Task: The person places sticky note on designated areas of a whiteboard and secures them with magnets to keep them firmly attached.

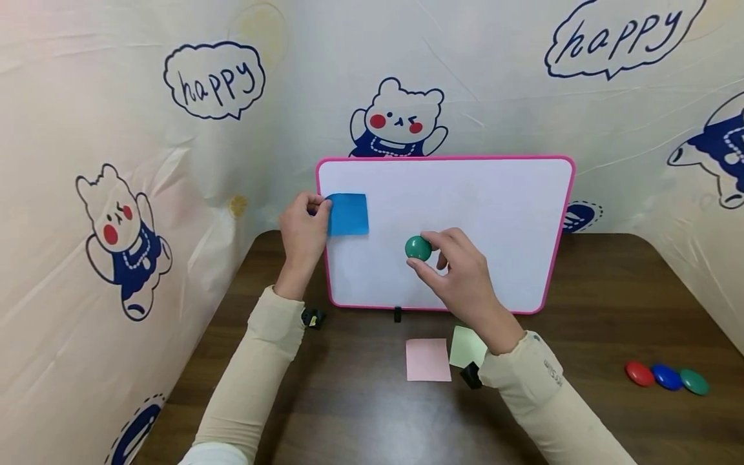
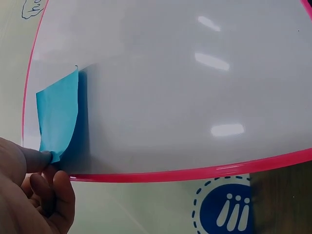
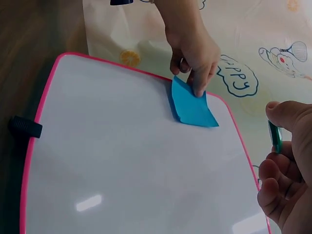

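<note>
The left hand (image 1: 305, 226) pinches a blue paper square (image 1: 350, 214) by its left edge at the whiteboard (image 1: 476, 194)'s left side. The right hand (image 1: 465, 274) grips a green disc (image 1: 418, 248) between thumb and finger, before the board's middle. On the table (image 1: 360, 407), nearer, lie a pink note (image 1: 428, 360) and a pale green note (image 1: 467, 347); three coloured discs (image 1: 666, 377) line up at right.

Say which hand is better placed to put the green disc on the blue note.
Probably the right hand: it pinches the green disc in front of the whiteboard, while the left hand is occupied, pinching the blue note by its edge.
</note>
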A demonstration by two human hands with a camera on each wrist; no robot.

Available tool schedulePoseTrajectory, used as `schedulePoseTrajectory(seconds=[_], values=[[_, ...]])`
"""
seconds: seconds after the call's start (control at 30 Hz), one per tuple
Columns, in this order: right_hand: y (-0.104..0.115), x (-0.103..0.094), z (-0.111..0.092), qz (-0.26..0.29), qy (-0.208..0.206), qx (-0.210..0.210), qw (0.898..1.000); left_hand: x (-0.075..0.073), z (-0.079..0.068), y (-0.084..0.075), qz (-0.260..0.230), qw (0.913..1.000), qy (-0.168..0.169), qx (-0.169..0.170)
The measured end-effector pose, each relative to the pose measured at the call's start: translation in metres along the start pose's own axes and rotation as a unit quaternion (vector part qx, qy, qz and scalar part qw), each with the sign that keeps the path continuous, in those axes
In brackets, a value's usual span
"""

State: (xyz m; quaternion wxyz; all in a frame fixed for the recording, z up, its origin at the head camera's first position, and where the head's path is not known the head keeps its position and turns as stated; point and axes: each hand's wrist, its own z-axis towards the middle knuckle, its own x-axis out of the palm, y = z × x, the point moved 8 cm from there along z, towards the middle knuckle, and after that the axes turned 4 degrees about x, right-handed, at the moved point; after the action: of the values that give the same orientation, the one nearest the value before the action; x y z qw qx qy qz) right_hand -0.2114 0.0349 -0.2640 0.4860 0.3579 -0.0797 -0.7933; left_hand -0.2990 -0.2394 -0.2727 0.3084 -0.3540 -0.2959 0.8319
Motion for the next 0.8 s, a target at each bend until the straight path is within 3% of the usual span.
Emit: schedulePoseTrajectory(seconds=[0.27, 0.8], values=[[0.002, 0.022, 0.016, -0.001, 0.02, 0.008, 1.0, 0.0, -0.002, 0.0, 0.006, 1.0, 0.002, -0.007], [0.018, 0.064, 0.051, -0.025, 0.018, -0.015, 0.999, 0.0, -0.001, 0.004, 0.009, 0.9999, -0.005, -0.011]])
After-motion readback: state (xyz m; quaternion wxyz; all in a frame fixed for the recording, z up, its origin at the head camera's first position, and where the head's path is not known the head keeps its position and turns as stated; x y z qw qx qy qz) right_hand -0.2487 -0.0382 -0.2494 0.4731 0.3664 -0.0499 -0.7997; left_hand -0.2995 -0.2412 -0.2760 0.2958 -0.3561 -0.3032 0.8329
